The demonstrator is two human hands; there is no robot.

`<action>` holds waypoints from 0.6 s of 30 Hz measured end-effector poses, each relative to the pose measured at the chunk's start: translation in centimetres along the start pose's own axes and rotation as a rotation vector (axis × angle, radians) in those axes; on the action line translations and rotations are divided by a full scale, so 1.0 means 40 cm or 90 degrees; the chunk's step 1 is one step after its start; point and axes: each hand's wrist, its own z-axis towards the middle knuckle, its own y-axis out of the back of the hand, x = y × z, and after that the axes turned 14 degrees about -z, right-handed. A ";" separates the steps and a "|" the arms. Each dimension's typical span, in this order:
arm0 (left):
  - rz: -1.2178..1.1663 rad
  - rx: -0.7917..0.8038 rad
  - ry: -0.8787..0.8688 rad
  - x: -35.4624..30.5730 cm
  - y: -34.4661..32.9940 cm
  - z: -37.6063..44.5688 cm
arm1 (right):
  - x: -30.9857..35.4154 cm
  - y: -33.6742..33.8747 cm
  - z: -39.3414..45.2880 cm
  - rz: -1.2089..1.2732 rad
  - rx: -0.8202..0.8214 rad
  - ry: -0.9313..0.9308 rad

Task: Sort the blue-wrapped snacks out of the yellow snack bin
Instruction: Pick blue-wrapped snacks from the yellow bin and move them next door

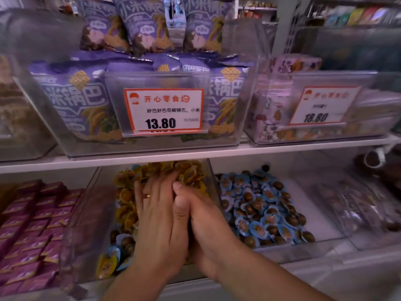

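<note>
Both hands lay side by side in the clear yellow snack bin (104, 213) on the lower shelf (282, 152).

Head view: the left hand (156, 216), a ring on one finger, spread its straight fingers flat over the yellow-wrapped snacks (191, 173) toward the bin's back wall; the right hand (201, 220) pressed against it, thumb up, its other fingers hidden, so its hold could not be told. Some blue-wrapped snacks (114, 254) lay at the bin's front left corner; the neighbouring bin (321, 249) on the right held many more.

Upper shelf: clear bin of purple snack bags (71, 101), price card (163, 111) reading 13.80. Second card (323, 105), 18.80, right. Magenta boxes (32, 224) lower left.
</note>
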 end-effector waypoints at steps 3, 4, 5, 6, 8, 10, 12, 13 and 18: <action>0.113 0.071 -0.049 -0.015 -0.006 0.000 | 0.045 0.054 -0.017 -0.060 -0.049 0.100; 0.106 0.098 -0.039 -0.021 -0.012 -0.003 | 0.062 0.068 -0.023 -0.079 -0.062 0.136; 0.086 0.123 -0.026 -0.024 -0.019 -0.008 | 0.076 0.080 -0.026 -0.095 -0.075 0.159; 0.063 0.139 -0.014 -0.025 -0.025 -0.012 | 0.086 0.093 -0.026 -0.112 -0.090 0.164; 0.024 0.142 0.000 -0.016 -0.029 -0.012 | 0.098 0.135 -0.008 -0.125 -0.128 0.136; 0.017 0.136 0.015 0.004 -0.019 -0.003 | 0.113 0.195 0.026 -0.125 -0.165 0.082; 0.039 0.131 0.029 0.030 -0.005 0.008 | 0.129 0.271 0.073 -0.111 -0.235 0.048; 0.051 0.127 0.037 0.044 0.003 0.012 | 0.137 0.309 0.096 -0.101 -0.269 0.040; 0.087 0.108 0.052 0.084 0.045 0.017 | 0.152 0.448 0.162 -0.258 -0.326 -0.055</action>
